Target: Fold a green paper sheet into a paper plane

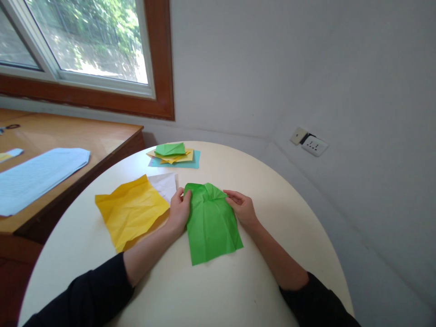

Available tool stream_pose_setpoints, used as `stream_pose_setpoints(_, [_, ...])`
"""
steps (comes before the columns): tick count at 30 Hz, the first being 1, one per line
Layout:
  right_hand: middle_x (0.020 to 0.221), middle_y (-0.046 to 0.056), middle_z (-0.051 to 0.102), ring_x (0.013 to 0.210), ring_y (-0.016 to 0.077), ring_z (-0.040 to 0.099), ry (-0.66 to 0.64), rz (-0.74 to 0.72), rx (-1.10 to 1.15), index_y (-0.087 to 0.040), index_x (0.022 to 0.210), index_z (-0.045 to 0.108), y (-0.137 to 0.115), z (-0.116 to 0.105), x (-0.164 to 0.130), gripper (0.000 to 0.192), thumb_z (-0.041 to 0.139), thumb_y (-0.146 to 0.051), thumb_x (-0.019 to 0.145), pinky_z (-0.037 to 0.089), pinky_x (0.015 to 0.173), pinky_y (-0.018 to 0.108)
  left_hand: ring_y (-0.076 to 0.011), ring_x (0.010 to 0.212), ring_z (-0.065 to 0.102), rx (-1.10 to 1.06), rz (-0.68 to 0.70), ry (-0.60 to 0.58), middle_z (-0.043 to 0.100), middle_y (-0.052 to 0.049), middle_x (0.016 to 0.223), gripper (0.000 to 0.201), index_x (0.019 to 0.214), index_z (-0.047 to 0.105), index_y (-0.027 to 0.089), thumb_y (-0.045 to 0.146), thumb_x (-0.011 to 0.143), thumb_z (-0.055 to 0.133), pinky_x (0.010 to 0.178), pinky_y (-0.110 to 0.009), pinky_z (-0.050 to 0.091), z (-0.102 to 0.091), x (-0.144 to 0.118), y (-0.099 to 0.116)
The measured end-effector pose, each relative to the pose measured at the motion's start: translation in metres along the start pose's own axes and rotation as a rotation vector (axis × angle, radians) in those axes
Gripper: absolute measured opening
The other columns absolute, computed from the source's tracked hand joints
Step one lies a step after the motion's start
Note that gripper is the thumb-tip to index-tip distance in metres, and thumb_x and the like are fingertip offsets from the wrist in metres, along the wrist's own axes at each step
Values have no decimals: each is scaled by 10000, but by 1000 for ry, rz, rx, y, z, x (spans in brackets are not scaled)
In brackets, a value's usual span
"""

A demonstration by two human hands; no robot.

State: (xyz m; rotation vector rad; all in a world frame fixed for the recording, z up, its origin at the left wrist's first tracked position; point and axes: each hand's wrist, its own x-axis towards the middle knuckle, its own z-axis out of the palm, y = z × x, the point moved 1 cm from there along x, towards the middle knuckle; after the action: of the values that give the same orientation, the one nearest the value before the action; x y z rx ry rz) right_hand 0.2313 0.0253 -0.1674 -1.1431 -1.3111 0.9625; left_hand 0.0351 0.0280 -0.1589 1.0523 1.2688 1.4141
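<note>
Pale walls (238,68) are seen across the upper middle and right of the frame, and a wood-framed window (162,59) is set into the upper left, with greenery (119,22) visible through it. At the right, a white socket (315,146) is mounted beside a smaller beige plate (298,136). Most of the centre and bottom is taken up by a round cream table (289,254).

At the centre of the frame, a creased green sheet (211,227) is held by both hands: its upper left edge is pinched by the left hand (180,206), its upper right edge by the right hand (242,206). Its top is crumpled; whether its lower edge touches the table cannot be told. Left of centre, a white sheet (165,184) is partly covered by a crinkled yellow sheet (132,209). Above these, a folded green paper (170,149) is stacked on yellow pieces (177,159) and a blue sheet (195,160).

On a wooden desk (85,129) at the far left, pale papers (44,175) are laid, and scissors (12,126) are partly cut off by the frame's edge.
</note>
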Motion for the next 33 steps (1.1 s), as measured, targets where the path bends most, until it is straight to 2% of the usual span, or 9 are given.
stream_pose_setpoints(3, [937, 84, 665, 825, 195, 632, 48, -175, -226, -181, 1061, 640, -4, 2, -4, 349, 597, -267, 726, 538, 721, 361, -133, 592, 544, -18, 83, -142, 545, 43, 617, 209, 737, 431, 201, 325, 669, 584, 540, -230, 412, 3, -7, 4])
stream_pose_setpoints(6, [1065, 94, 597, 1009, 216, 557, 39, -415, -500, -223, 1185, 565, -13, 6, -10, 433, 595, -242, 753, 490, 858, 403, -169, 818, 615, -27, 197, -266, 642, -20, 842, 185, 711, 384, 205, 200, 652, 559, 682, -274, 475, 6, -14, 7])
stream_pose_setpoints(9, [1158, 104, 549, 1108, 225, 501, -38, -532, -668, -241, 1271, 485, -19, 11, -17, 498, 589, -252, 785, 428, 958, 426, -195, 1026, 583, 19, 248, -357, 627, -80, 1100, 184, 697, 347, 211, 123, 646, 501, 827, -345, 472, 6, -19, 7])
stream_pose_setpoints(12, [1211, 115, 533, 1140, 230, 486, -141, -548, -743, -225, 1321, 422, -21, 16, -21, 524, 558, -271, 817, 420, 971, 426, -213, 1140, 526, 67, 272, -392, 607, -114, 1157, 190, 681, 339, 216, 91, 635, 474, 930, -403, 427, 6, -20, 7])
stream_pose_setpoints(16, [1235, 126, 531, 1152, 230, 487, -223, -512, -768, -200, 1329, 407, -20, 20, -23, 503, 513, -272, 842, 417, 979, 421, -218, 1168, 509, 73, 271, -446, 598, -142, 1173, 199, 677, 338, 219, 68, 619, 454, 967, -432, 402, 6, -22, 7])
stream_pose_setpoints(23, [1221, 132, 555, 1124, 240, 511, -233, -484, -844, -168, 1327, 405, -24, 24, -26, 537, 503, -197, 799, 427, 957, 422, -213, 1122, 545, -63, 244, -542, 576, -133, 1210, 188, 665, 348, 210, 63, 624, 458, 968, -424, 399, 8, -25, 10])
stream_pose_setpoints(28, [1221, 121, 561, 1104, 239, 526, -199, -489, -910, -185, 1331, 404, -27, 29, -30, 545, 471, -183, 790, 440, 931, 414, -209, 1098, 551, -92, 222, -489, 596, -119, 1150, 174, 641, 353, 203, 82, 628, 478, 958, -396, 395, 8, -21, 9])
stream_pose_setpoints(33, [1241, 132, 558, 1114, 239, 531, -193, -436, -978, -138, 1310, 432, -32, 31, -33, 553, 457, -156, 758, 439, 921, 397, -191, 1017, 556, 121, 335, -399, 610, -74, 983, 163, 645, 343, 208, 84, 638, 449, 905, -359, 406, 6, -20, 8])
